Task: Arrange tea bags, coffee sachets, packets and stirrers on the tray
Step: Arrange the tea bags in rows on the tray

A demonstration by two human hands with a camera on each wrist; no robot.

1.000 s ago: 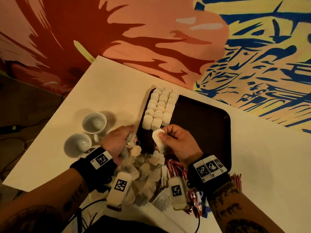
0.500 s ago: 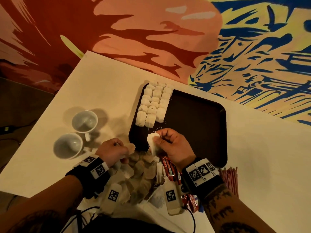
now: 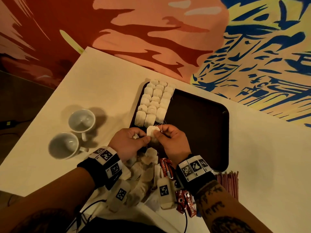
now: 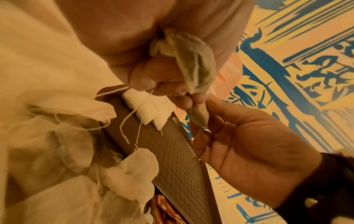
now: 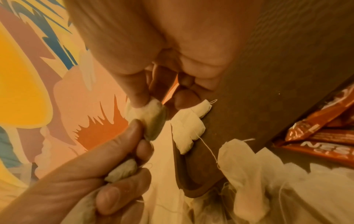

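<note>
A dark brown tray lies on the white table, with several white tea bags laid in three neat rows along its left side. Over the tray's near left corner my right hand pinches a tea bag between thumb and fingers. My left hand meets it there, its thumb and forefinger on the same bag. A second tea bag is tucked under the left hand's curled fingers, and it shows in the left wrist view too. Loose tea bags lie piled under my wrists.
Two white cups stand left of the tray. Red coffee sachets lie beside the pile, more near the table's front edge. A bundle of red stirrers lies right of my right wrist. The tray's right half is bare.
My left hand has lifted off the loose pile with a tea bag in its fingers and moved right to meet the bag in my right hand, which has stayed over the tray's corner.
</note>
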